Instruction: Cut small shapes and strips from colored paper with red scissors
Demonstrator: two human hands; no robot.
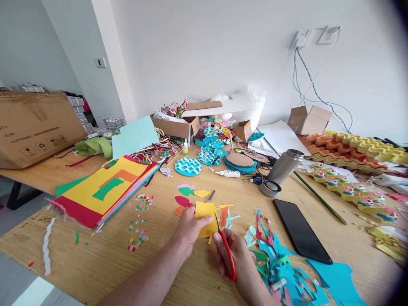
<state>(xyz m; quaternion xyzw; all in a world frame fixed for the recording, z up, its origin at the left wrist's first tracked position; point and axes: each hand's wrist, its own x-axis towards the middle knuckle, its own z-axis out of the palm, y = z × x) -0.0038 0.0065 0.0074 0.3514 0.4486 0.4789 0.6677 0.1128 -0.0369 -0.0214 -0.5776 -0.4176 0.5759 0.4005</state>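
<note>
Scissors (230,260) with red handles sit in the grip of the right hand (235,250), thumb and fingers closed around the loops. Their blades point away from the person and meet the right edge of a yellow paper (204,209). The left hand (187,228) pinches that paper by its left side, thumb on top, over the near middle of the table (178,261). Whether the blades are fully closed, I cannot tell.

Just beyond the paper lie fish (185,189) cut from pink, green, yellow, dark red and orange paper, with a dark pointed tool (211,196) next to the yellow one. Orange and light blue strips (224,216) lie to the right of the paper. A heap of scraps (282,272), mostly blue, spreads at the near right, and a black phone (301,231) lies just beyond it.

On the left is a stack of coloured sheets (83,204), yellow and dark red among them, with small paper dots (139,241) to its right and a white wavy strip (47,246) at the near left. Farther back, a white glue bottle (230,174) lies on its side near blue discs (240,165). To their right a metal flask (284,166) leans at a tilt beside a round lid (270,188).
</note>
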